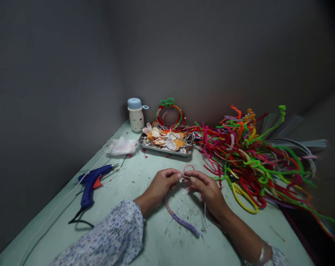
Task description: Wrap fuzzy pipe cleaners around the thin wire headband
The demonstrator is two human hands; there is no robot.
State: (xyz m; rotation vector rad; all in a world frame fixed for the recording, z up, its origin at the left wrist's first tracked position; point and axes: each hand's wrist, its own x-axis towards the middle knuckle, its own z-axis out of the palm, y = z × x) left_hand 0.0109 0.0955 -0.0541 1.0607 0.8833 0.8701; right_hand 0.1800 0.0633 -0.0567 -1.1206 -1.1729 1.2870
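Floral sleeve [109, 232] nearest, over a pale green table [162, 240]. Big tangle of multicoloured pipe cleaners [253, 166] sits right of the hands. Left hand [163, 184] and right hand [206, 190] together, fingers pinching a pink-and-purple pipe cleaner [177, 216] above the table, its purple end trailing down near the sleeve. Blue glue gun [91, 186] left; metal tray [164, 151] of craft pieces and white bottle [136, 120] beyond.

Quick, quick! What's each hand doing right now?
Left hand: closed, pinching a pink-and-purple pipe cleaner.
Right hand: closed, pinching the same pipe cleaner.
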